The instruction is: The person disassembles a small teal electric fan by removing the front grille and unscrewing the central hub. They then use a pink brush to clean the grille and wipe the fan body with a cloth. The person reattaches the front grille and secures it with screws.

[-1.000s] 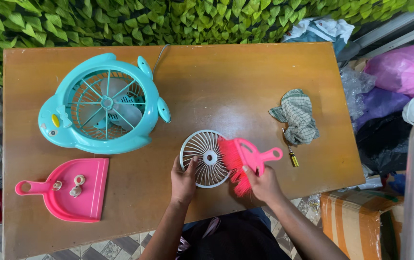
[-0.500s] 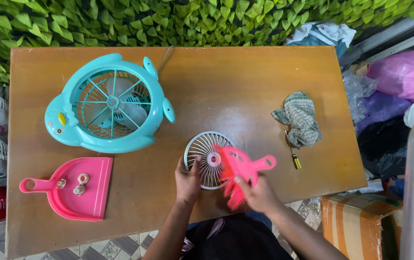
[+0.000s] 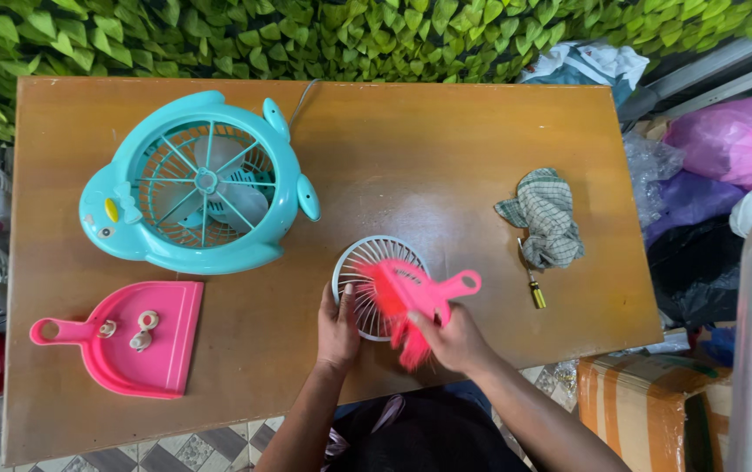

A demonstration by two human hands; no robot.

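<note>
A round white fan grille (image 3: 365, 273) lies flat near the front edge of the wooden table (image 3: 428, 149). My left hand (image 3: 338, 329) presses on its near left rim. My right hand (image 3: 455, 339) grips a pink hand brush (image 3: 415, 295), whose bristles lie across the grille's right half and whose handle points right. A turquoise animal-shaped fan (image 3: 197, 185) lies face up at the table's left.
A pink dustpan (image 3: 135, 350) holding a few small white parts sits at the front left. A checked cloth (image 3: 546, 218) and a small screwdriver (image 3: 533, 287) lie to the right. Green leaf wall behind; bags and a box to the right; more fans at the left edge.
The pink brush has swept across the grille, from its right rim toward the middle, with my right hand shifting along. My left hand stays on the grille's rim.
</note>
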